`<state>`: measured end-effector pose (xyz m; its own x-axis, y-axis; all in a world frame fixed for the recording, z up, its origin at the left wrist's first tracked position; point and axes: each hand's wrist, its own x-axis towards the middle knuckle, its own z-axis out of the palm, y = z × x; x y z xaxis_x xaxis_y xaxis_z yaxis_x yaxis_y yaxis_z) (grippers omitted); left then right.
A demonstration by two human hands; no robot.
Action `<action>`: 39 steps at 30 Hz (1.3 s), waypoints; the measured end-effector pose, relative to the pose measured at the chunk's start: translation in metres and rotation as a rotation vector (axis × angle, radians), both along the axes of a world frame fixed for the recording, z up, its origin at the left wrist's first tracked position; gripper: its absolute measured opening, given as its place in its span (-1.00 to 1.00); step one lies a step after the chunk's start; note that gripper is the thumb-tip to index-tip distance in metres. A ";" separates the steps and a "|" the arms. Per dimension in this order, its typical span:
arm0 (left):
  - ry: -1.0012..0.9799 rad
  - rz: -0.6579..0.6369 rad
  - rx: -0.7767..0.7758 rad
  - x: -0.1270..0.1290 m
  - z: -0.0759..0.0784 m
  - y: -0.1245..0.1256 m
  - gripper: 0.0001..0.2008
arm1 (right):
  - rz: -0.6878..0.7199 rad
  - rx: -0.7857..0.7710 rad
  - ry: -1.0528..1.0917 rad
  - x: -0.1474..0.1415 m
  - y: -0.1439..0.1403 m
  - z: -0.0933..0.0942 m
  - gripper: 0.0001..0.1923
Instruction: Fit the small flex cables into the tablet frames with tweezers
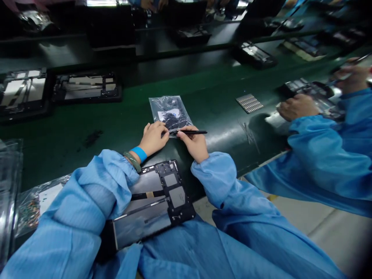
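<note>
Hands [155,138] [196,144] at near edge of bag [171,104]

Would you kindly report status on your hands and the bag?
Right hand gripping black pen-like tool. Left hand at clear plastic bag, grip unclear. Bag on green bench, black parts inside. Opened tablet-like device nearer, apart from bag.

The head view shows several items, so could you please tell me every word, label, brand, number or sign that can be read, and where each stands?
No text can be read.
Middle bag: white label with a blue mark, too small and blurred.
Left bag: white paper, no print discernible.
Device: any markings too small.
</note>
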<state>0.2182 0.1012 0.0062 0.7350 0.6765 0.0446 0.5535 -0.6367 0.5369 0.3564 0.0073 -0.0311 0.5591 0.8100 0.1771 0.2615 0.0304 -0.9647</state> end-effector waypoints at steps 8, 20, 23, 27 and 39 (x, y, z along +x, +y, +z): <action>-0.008 -0.014 -0.017 -0.001 -0.003 0.000 -0.82 | -0.005 0.008 -0.005 0.002 0.001 -0.004 -0.75; -0.020 -0.208 0.044 -0.022 0.017 0.006 -0.64 | -0.024 0.010 -0.008 -0.004 -0.005 0.002 -0.73; 0.000 -0.186 0.058 -0.018 0.011 0.003 -0.65 | -0.043 0.002 0.010 -0.004 -0.002 0.000 -0.71; 0.008 -0.166 0.064 -0.014 0.005 0.002 -0.69 | -0.054 -0.005 0.038 -0.004 0.001 0.001 -0.72; -0.129 -0.177 -0.044 -0.036 0.035 -0.003 -0.65 | -0.061 0.032 0.161 -0.017 -0.016 0.026 -0.70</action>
